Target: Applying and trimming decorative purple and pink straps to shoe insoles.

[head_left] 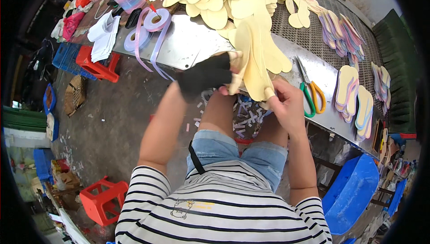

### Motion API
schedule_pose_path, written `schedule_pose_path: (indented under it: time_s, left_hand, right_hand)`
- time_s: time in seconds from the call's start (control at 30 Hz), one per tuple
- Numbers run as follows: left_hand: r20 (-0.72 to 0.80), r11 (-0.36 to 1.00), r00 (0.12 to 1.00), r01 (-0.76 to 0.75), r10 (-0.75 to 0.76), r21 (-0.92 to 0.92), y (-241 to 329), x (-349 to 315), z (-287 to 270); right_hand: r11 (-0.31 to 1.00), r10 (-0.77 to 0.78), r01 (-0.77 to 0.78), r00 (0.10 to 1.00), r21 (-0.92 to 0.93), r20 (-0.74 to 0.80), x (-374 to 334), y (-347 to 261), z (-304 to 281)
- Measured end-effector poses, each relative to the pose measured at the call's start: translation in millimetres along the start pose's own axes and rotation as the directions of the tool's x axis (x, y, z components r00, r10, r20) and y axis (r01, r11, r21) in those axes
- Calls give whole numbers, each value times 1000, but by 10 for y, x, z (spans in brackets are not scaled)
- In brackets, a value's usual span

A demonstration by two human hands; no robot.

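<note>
Pale yellow insoles (253, 60) are held upright at the table's near edge, between my two hands. My left hand (208, 74), in a black fingerless glove with covered fingertips, closes on their left side. The thumb and fingers of my right hand (285, 103) pinch their lower end. Behind them a large heap of loose yellow insoles (215, 2) spreads over the table, some lying right beside the held ones. To the right lie scissors (309, 85) with one green and one orange handle. Near them are bundles of insoles (346, 87) with coloured layers.
Ribbon rolls (156, 19) and folded white cloths (104, 32) sit on the metal table (192, 38) at left. A dark woven mat (286, 22) covers its far part. Red stools (104, 199) stand on the floor at left, a blue tub (351, 194) at lower right. Scraps litter the floor.
</note>
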State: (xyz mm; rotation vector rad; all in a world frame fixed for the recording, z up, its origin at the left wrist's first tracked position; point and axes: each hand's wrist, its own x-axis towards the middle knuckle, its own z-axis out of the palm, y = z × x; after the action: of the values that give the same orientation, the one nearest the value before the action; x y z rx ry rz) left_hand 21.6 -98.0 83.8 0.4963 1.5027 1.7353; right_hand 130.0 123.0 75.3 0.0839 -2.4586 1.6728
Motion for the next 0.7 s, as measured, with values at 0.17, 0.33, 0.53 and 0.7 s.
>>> schedule_pose_path:
  time_s: [0.17, 0.33, 0.53, 0.7]
  left_hand:
    - [-73, 997, 997, 10, -4, 74, 214, -519, -473]
    - [-341, 994, 938, 92, -65, 63, -6, -283, 160]
    - [-296, 999, 954, 40, -46, -28, -213, -74, 269]
    - [-37, 934, 999, -38, 27, -356, -195, -344, 35]
  right_hand:
    - [923, 248, -228, 968, 308, -27, 85, -166, -46]
    - [976, -161, 131, 972, -173, -173, 114, -253, 296]
    - [916, -287, 223, 945, -334, -158, 74, -190, 382]
    - [997, 42, -33, 989, 70, -145, -2, -94, 180]
